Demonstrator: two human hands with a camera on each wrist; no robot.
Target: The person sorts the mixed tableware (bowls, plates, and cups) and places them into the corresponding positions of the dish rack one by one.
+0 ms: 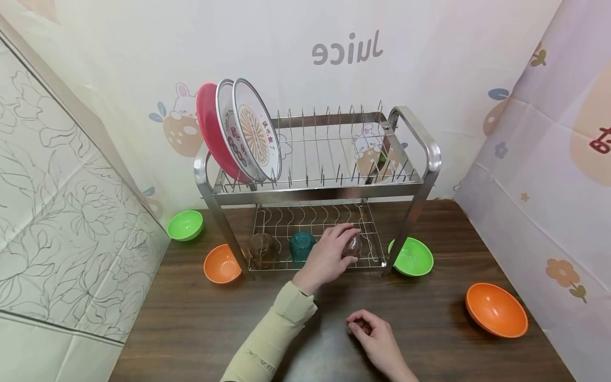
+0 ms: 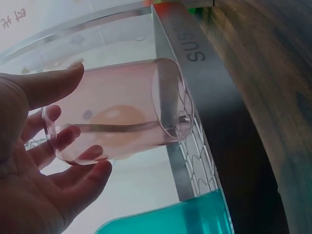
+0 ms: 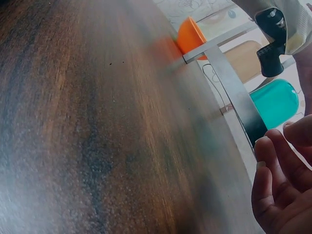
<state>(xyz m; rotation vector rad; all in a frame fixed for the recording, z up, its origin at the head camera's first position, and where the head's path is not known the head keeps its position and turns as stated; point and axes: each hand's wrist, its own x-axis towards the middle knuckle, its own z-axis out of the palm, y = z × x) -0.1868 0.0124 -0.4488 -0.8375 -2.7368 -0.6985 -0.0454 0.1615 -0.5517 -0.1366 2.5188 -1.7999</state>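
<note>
My left hand [image 1: 329, 253] holds a clear pinkish glass [image 2: 122, 105] at the right of the rack's lower tier. In the left wrist view its thumb lies along one side and the fingers curl round the other, some seen through the glass. Left of it on the same tier stand a teal glass [image 1: 302, 246] and a brownish clear glass [image 1: 263, 250]. Over the table in front of the rack, my right hand [image 1: 379, 339] hangs with loosely curled fingers and nothing visible in them.
A two-tier metal dish rack [image 1: 315, 195] stands against the wall. Its upper tier carries a red plate [image 1: 208, 114] and two patterned plates [image 1: 258, 132] at the left. Green bowls [image 1: 185, 225] and orange bowls [image 1: 496, 310] sit on the wooden table [image 1: 191, 323] on both sides.
</note>
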